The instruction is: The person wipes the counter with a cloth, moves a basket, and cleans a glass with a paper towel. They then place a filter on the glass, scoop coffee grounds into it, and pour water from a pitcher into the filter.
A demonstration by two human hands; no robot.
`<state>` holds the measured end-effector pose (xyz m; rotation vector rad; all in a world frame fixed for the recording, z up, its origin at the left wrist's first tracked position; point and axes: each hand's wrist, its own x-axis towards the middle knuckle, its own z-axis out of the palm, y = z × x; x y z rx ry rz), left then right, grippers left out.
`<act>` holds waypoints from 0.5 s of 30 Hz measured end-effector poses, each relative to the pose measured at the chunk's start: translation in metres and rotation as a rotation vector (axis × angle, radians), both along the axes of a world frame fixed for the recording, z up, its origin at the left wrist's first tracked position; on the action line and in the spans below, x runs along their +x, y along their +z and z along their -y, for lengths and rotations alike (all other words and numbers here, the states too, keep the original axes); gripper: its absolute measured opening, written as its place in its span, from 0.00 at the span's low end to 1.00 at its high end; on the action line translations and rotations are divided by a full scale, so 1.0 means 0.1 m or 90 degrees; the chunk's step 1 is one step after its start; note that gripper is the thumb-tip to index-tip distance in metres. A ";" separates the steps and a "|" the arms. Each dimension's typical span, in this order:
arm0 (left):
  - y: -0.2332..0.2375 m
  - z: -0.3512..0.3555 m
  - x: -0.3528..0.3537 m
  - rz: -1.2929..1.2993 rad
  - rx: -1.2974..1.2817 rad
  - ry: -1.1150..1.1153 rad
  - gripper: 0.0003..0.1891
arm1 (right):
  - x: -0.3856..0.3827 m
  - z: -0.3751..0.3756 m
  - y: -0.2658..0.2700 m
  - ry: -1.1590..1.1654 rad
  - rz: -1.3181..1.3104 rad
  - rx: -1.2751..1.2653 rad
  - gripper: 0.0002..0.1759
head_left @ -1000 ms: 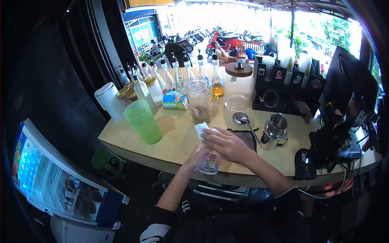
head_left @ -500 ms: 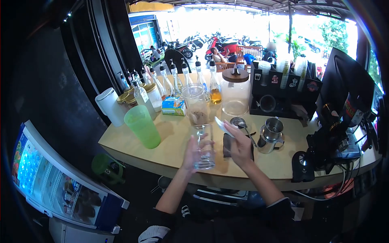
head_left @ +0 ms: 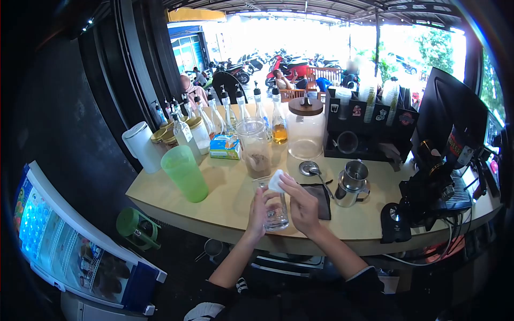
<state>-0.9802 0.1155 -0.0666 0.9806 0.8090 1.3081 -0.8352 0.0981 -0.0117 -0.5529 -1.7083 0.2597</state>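
In the head view, my left hand (head_left: 257, 218) is wrapped round a clear drinking glass (head_left: 278, 218) near the counter's front edge. My right hand (head_left: 303, 207) pinches a folded white tissue (head_left: 276, 182) against the glass's upper rim. Just behind the glass stands a clear jar (head_left: 255, 143) with brown powder at its bottom. To the right of my right hand lies a dark flat cloth (head_left: 323, 202), with a metal spoon (head_left: 323, 181) and a round metal lid (head_left: 308, 168) beside it.
A green pitcher (head_left: 184, 176) stands left on the counter (head_left: 230, 211). Behind are a blue carton (head_left: 225, 147), several pump bottles and a wooden-lidded jar (head_left: 305, 134). A metal coffee dripper on a cup (head_left: 349, 186) and a coffee machine (head_left: 444, 184) are rightward.
My right hand has moved left and brought the white tissue onto the rim of the glass. The glass has shifted slightly right and down in the view.
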 end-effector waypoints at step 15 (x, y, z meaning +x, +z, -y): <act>-0.13 -0.04 0.00 0.052 0.042 -0.070 0.35 | 0.21 -0.07 -0.29 0.059 -0.141 -0.215 0.23</act>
